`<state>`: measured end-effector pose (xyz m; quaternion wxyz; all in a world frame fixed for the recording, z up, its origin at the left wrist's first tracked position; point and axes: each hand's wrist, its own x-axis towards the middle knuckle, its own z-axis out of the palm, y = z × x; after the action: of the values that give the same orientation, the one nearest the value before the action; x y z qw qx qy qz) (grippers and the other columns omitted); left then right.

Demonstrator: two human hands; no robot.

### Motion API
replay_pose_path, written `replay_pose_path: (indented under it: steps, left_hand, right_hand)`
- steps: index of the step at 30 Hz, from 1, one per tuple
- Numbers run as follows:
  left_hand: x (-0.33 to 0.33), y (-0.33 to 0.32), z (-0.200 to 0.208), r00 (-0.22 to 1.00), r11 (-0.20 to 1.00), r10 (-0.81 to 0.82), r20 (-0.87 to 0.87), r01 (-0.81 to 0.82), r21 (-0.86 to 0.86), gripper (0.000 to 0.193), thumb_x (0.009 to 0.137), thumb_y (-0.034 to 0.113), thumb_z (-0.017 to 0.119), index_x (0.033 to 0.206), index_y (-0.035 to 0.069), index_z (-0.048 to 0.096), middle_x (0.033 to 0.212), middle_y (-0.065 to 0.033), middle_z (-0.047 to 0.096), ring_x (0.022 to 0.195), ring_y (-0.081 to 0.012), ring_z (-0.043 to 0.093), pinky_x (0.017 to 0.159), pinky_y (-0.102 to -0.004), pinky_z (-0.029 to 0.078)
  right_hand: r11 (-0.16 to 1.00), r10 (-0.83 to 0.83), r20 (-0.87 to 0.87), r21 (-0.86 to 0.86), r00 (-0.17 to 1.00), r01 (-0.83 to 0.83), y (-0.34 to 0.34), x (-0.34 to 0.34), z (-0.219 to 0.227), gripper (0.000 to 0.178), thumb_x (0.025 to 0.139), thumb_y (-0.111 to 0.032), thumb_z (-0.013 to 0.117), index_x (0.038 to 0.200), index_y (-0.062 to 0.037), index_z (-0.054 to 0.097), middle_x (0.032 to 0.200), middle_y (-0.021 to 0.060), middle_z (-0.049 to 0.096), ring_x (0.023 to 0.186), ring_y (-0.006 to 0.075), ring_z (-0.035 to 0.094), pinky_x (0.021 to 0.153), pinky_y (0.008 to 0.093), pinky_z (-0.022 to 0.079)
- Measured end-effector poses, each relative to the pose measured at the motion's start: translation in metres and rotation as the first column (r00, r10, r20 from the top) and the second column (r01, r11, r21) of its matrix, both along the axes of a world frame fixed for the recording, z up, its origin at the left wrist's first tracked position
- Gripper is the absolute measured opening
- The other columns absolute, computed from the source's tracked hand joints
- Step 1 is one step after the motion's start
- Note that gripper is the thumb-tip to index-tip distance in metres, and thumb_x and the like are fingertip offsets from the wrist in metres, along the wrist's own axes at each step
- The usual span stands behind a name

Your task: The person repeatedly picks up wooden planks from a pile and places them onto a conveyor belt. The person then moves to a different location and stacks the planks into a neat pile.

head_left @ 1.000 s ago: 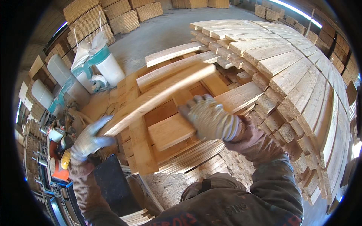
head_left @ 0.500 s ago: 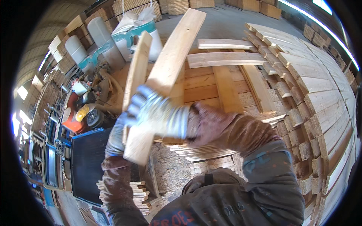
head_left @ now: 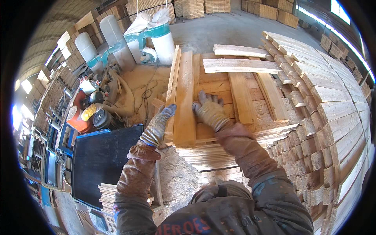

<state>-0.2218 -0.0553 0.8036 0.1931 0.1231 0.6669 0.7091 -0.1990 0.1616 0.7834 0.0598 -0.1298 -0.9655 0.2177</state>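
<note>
A wide wooden board [head_left: 184, 98] lies lengthwise along the left part of the wood stack. Pressed against its left side is a narrower board [head_left: 170, 92], standing a little proud of it. My left hand [head_left: 159, 121], in a striped work glove, rests at the outer edge of the narrower board with its fingers stretched toward it. Gloved too, my right hand [head_left: 211, 112] has its fingers spread over the stack, the thumb side close to the wide board's right edge. Neither hand is wrapped round a board.
Two boards [head_left: 242, 65] lie crosswise at the stack's far side, above lengthwise boards [head_left: 241, 96]. A tall lumber pile [head_left: 333, 94] rises on the right. To the left are a black panel [head_left: 103, 160], an orange machine [head_left: 80, 117] and dust collectors [head_left: 162, 43] further back.
The board that was tilted up in both hands now lies flat on the stack beside the narrower one. My hands have come apart, the right one moving to the right.
</note>
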Motion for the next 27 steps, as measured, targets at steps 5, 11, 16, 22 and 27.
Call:
replay_pose_path:
  steps: [5, 11, 16, 22, 27]
  left_hand:
    - [-0.006, 0.002, -0.001, 0.991, 0.993, -0.108, 0.079, 0.104, 0.053, 0.054, 0.103, 0.039, 0.064, 0.144, 0.005, 0.058, 0.139, -0.0073, 0.060, 0.128, -0.0170, 0.054, 0.112, -0.0348, 0.041]
    - [-0.018, -0.003, -0.014, 0.563, 0.922, -0.358, -0.745, 0.089, -0.376, 0.053, 0.104, 0.026, 0.062, 0.150, 0.003, 0.050, 0.150, -0.0139, 0.053, 0.137, -0.0235, 0.051, 0.117, -0.0368, 0.039]
    - [-0.009, 0.026, 0.013, 0.963, 0.963, -0.207, -0.172, 0.170, -0.210, 0.060, 0.107, 0.039, 0.057, 0.150, -0.001, 0.047, 0.144, -0.0146, 0.056, 0.135, -0.0214, 0.052, 0.116, -0.0343, 0.039]
    - [-0.055, 0.034, 0.005, 0.924, 0.906, -0.188, -0.333, 0.033, -0.421, 0.103, 0.091, 0.057, 0.072, 0.163, 0.002, 0.021, 0.151, -0.0285, 0.047, 0.137, -0.0306, 0.053, 0.110, -0.0326, 0.045]
    - [-0.014, 0.116, 0.056, 0.877, 0.388, -0.339, -0.341, -0.200, -0.900, 0.127, 0.074, 0.063, 0.081, 0.166, 0.009, 0.012, 0.151, -0.0444, 0.036, 0.140, -0.0524, 0.045, 0.116, -0.0456, 0.041]
  right_hand:
    - [0.864, -0.011, -0.120, -0.501, 0.993, -0.051, -0.029, -0.021, 0.017, 0.088, 0.092, -0.064, 0.061, 0.161, -0.0173, 0.032, 0.153, 0.0348, 0.038, 0.143, 0.0499, 0.037, 0.122, 0.0557, 0.027]
    - [0.777, -0.133, -0.305, -0.622, 0.943, -0.092, -0.014, -0.035, 0.050, 0.099, 0.073, -0.048, 0.089, 0.150, -0.0062, 0.042, 0.149, 0.0349, 0.041, 0.122, 0.0377, 0.059, 0.108, 0.0474, 0.049]
    - [0.988, 0.063, -0.089, -0.133, 0.994, -0.075, -0.023, -0.017, 0.084, 0.067, 0.085, -0.043, 0.079, 0.139, -0.0103, 0.057, 0.138, 0.0284, 0.057, 0.114, 0.0443, 0.064, 0.106, 0.0478, 0.050]
    - [0.743, 0.266, -0.269, -0.554, 0.926, -0.375, 0.028, -0.049, 0.040, 0.068, 0.088, -0.046, 0.079, 0.140, -0.0078, 0.059, 0.121, 0.0211, 0.070, 0.121, 0.0375, 0.064, 0.107, 0.0434, 0.051]
    - [0.992, -0.053, -0.061, 0.112, 0.997, 0.059, 0.102, -0.006, 0.113, 0.086, 0.085, -0.038, 0.081, 0.156, -0.0151, 0.040, 0.154, 0.0165, 0.050, 0.141, 0.0367, 0.048, 0.117, 0.0449, 0.041]
